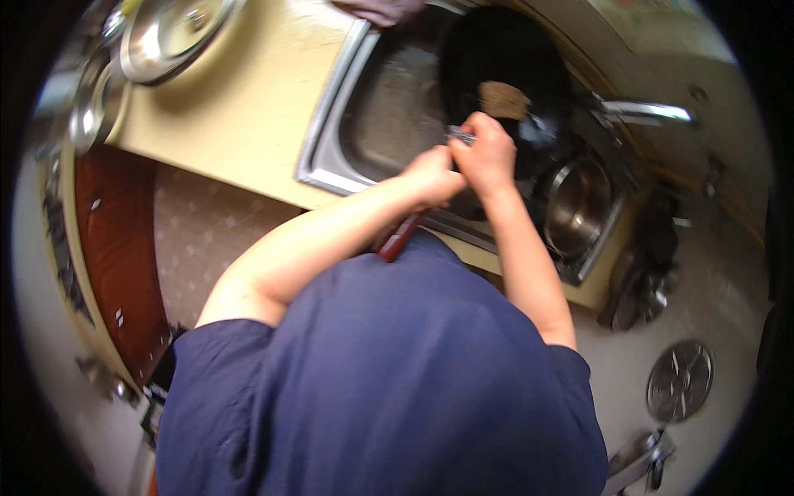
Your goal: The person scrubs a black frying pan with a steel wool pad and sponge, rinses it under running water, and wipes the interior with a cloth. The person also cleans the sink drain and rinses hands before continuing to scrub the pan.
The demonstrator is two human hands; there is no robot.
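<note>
A large black wok [505,56] rests tilted in the stainless steel sink [397,111]. Its dark red handle [398,239] reaches back towards my body, under my left hand [434,177], which is closed around it. My right hand [487,152] is just beside the left, over the near side of the wok, with its fingers closed on a small silvery-grey thing [461,134], perhaps a metal scourer; most of it is hidden. A brown sponge or scouring pad [504,100] lies in the wok, just beyond my right fingers.
A metal pot [578,208] stands at the sink's right end. The faucet [645,112] juts out behind the wok. Metal bowls [146,65] are on the yellowish counter [248,111] at left. A cloth [381,7] lies at the sink's far left corner.
</note>
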